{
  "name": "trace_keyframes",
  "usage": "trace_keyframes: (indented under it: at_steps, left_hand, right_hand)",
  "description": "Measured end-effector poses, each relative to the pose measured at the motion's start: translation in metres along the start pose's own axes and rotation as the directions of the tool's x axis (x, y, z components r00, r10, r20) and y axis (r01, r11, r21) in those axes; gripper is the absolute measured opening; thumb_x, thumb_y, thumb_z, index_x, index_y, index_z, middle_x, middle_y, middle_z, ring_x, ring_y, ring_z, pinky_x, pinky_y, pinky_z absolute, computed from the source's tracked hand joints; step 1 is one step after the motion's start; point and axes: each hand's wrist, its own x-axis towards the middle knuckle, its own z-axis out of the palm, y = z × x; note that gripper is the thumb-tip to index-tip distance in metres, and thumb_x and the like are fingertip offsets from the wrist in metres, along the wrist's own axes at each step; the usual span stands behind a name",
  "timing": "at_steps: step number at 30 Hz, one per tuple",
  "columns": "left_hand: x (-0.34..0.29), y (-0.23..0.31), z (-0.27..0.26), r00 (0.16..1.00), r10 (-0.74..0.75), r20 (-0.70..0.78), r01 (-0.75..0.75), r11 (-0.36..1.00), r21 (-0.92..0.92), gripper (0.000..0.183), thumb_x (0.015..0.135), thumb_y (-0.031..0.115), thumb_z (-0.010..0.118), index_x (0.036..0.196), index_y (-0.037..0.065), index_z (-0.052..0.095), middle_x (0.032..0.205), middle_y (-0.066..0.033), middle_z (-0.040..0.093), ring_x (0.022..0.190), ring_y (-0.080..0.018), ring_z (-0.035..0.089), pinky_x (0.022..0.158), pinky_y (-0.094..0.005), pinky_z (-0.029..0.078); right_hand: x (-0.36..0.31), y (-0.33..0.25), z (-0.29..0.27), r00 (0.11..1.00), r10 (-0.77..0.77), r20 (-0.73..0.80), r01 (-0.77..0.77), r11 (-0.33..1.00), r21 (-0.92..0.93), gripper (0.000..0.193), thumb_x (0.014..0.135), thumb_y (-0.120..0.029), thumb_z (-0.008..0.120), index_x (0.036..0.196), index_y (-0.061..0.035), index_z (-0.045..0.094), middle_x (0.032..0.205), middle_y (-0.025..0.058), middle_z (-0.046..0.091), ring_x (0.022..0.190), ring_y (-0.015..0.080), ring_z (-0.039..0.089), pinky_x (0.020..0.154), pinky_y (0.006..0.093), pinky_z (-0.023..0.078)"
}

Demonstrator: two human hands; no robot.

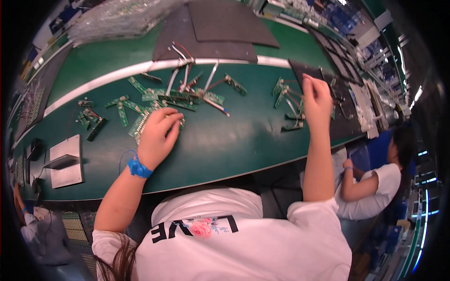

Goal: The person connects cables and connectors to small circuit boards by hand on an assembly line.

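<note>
My left hand (161, 132), a blue wrist strap (138, 167) at its wrist, is over the near side of a heap of green circuit boards (176, 97). Its fingers are curled toward the thumb, and a pale-edged board (137, 127) shows beside and partly under it. Whatever the fingertips grip is hidden. On the right, my right hand (318, 96) is raised with thumb and fingers pinched together; anything between them is too small to make out. Just left of it lies a smaller group of wired boards (281, 93). White and red wires (186, 75) run out of the heap.
A metal plate with an upright fin (66, 161) stands at left, near a small cluster of boards (89, 117). Dark foam sheets (229, 25) and clear plastic bags (122, 21) are along the back. A dark mat (347, 100) lies at right. A co-worker (370, 185) sits at right.
</note>
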Motion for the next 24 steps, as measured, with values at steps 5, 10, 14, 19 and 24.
trace_keyframes:
  at_steps: [5, 10, 14, 19, 24]
  left_hand:
    - [-0.009, 0.031, -0.009, 0.998, 0.069, -0.014, -0.069, 0.998, -0.002, 0.018, 0.077, 0.001, 0.061, 0.095, 0.000, 0.063, 0.106, -0.0168, 0.059, 0.096, -0.0331, 0.057, 0.083, -0.0377, 0.046]
    - [-0.057, 0.058, -0.018, 0.999, -0.004, -0.033, 0.002, 0.999, -0.052, 0.018, 0.077, 0.002, 0.062, 0.095, 0.001, 0.064, 0.109, -0.0175, 0.058, 0.102, -0.0341, 0.055, 0.088, -0.0388, 0.045]
    - [-0.073, 0.056, -0.020, 0.998, -0.006, -0.061, 0.004, 0.999, -0.034, 0.019, 0.077, 0.003, 0.063, 0.095, 0.001, 0.064, 0.110, -0.0180, 0.058, 0.103, -0.0345, 0.055, 0.089, -0.0393, 0.045]
    - [-0.080, 0.042, -0.046, 0.994, -0.047, -0.101, 0.055, 0.995, 0.078, 0.019, 0.076, 0.002, 0.062, 0.095, 0.002, 0.065, 0.112, -0.0177, 0.057, 0.109, -0.0363, 0.053, 0.092, -0.0406, 0.043]
    - [-0.133, 0.026, -0.090, 0.920, -0.186, -0.345, 0.311, 0.882, 0.354, 0.029, 0.077, 0.007, 0.061, 0.106, 0.006, 0.062, 0.127, -0.0175, 0.047, 0.126, -0.0409, 0.037, 0.101, -0.0482, 0.032]
  right_hand:
    - [-0.040, -0.162, -0.145, 0.692, -0.703, 0.163, 0.253, 0.448, 0.857, 0.080, 0.079, -0.054, 0.061, 0.132, 0.0020, 0.041, 0.124, 0.0170, 0.039, 0.112, 0.0284, 0.040, 0.083, 0.0372, 0.037]
    - [-0.090, -0.257, -0.179, 0.798, -0.599, 0.064, 0.013, 0.124, 0.992, 0.038, 0.087, -0.029, 0.059, 0.121, -0.0161, 0.052, 0.129, -0.0008, 0.048, 0.107, 0.0173, 0.052, 0.087, 0.0511, 0.041]
    - [-0.103, -0.274, -0.177, 0.901, -0.405, -0.154, 0.197, 0.065, 0.978, 0.035, 0.087, -0.029, 0.059, 0.117, -0.0124, 0.053, 0.123, 0.0025, 0.051, 0.105, 0.0214, 0.052, 0.087, 0.0480, 0.041]
    - [-0.116, -0.283, -0.178, 0.936, -0.067, -0.345, 0.350, 0.084, 0.933, 0.034, 0.086, -0.029, 0.058, 0.112, -0.0077, 0.054, 0.115, 0.0065, 0.054, 0.102, 0.0266, 0.052, 0.087, 0.0441, 0.040]
    - [-0.101, -0.258, -0.147, 0.931, -0.065, -0.360, 0.355, -0.075, 0.932, 0.052, 0.089, -0.044, 0.045, 0.126, -0.0069, 0.042, 0.126, 0.0139, 0.044, 0.110, 0.0304, 0.048, 0.088, 0.0380, 0.041]
